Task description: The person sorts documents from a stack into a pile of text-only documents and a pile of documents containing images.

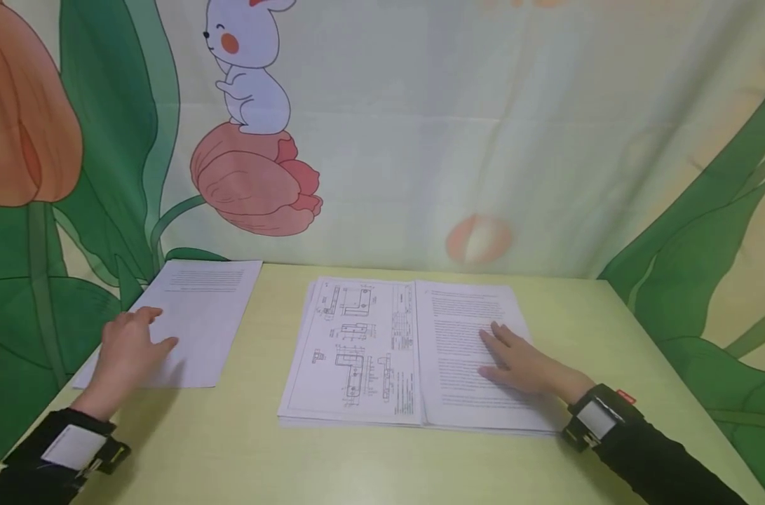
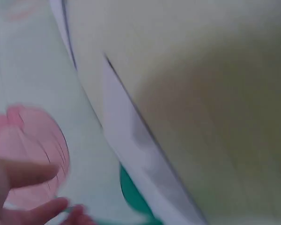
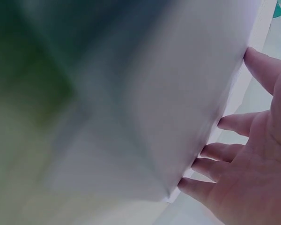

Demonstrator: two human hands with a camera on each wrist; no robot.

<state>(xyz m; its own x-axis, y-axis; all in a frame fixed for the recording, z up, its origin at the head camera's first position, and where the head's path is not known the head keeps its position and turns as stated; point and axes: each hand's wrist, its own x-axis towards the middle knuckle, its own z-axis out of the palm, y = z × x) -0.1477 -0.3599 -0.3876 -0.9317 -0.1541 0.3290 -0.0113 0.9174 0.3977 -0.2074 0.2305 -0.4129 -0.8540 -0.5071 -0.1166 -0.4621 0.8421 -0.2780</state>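
Observation:
My left hand (image 1: 128,351) hovers over a white sheet (image 1: 202,333) with a few printed lines at its top, lying on the left of the table. Its thumb and index finger are spread apart with nothing between them. In the left wrist view, fingers (image 2: 33,173) show in the air, apart from the sheet. My right hand (image 1: 527,365) rests on a page of printed text (image 1: 461,344), fingers spread. The right wrist view shows its fingertips (image 3: 189,185) touching the paper. Beside that page, on the left, lies a page of technical drawings (image 1: 378,372).
The pages in the middle lie on more sheets, whose edges peek out at the left and bottom. They are on a pale yellow table (image 1: 243,442). Behind it hangs a curtain (image 1: 388,140) printed with tulips, leaves and a white rabbit. Both wrists wear dark straps.

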